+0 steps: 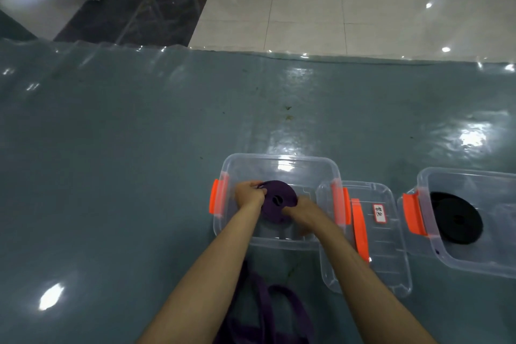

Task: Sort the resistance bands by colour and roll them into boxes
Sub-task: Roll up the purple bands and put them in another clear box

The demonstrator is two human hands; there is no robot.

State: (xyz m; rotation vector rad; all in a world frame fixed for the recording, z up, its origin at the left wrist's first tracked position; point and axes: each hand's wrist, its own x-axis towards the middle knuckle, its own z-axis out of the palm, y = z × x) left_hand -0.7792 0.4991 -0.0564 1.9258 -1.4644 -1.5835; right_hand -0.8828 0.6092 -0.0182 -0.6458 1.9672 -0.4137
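Note:
A rolled purple resistance band point(279, 200) sits inside a clear plastic box point(279, 160) with orange latches. My left hand point(249, 195) grips the roll's left edge, fingers curled over its top. On the roll's lower right side, my right hand point(301, 213) holds it with curled fingers. Loose purple bands point(265, 313) lie on the table between my forearms, near the bottom edge. A second clear box point(474, 176) at the right holds a rolled black band point(455, 218).
A clear lid point(391, 260) with an orange handle and a white label lies between the two boxes. The table is covered with grey-green cloth under shiny plastic sheeting point(125, 148). Tiled floor point(335, 8) lies beyond the far edge.

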